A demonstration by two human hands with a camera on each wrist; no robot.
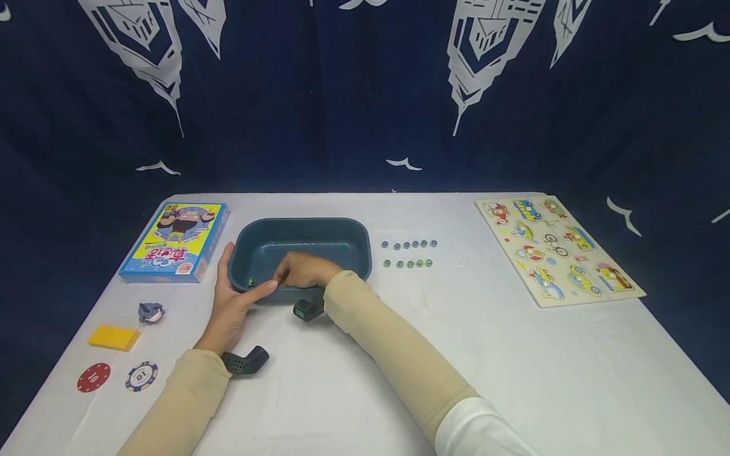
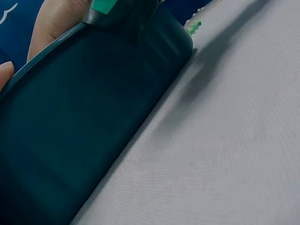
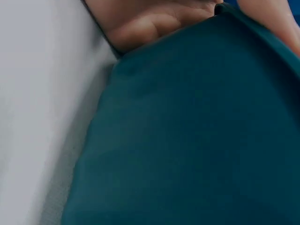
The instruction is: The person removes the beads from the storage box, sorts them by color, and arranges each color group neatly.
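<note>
A dark teal plastic basin [image 1: 302,223] stands on the white table. At its left end my left hand [image 1: 228,310] holds it, palm along the outside and thumb over the front rim. In the right wrist view that palm [image 3: 154,23] lies against the basin's wall. My right hand [image 1: 305,269] reaches over the front rim into the basin with bent fingers; its fingertips are hidden, so anything between them is out of sight. A small green marble [image 1: 251,282] lies inside near the left front corner. Right of the basin are a row of bluish marbles [image 1: 407,245] and a row of green marbles [image 1: 410,264].
On the left lie a boxed game [image 1: 173,240], a small shark figure [image 1: 151,312], a yellow block [image 1: 114,337], a red chip [image 1: 94,377] and a white-and-blue chip [image 1: 141,376]. A wooden picture puzzle board [image 1: 556,247] lies at the right. A dark blue curtain [image 1: 319,126] hangs behind.
</note>
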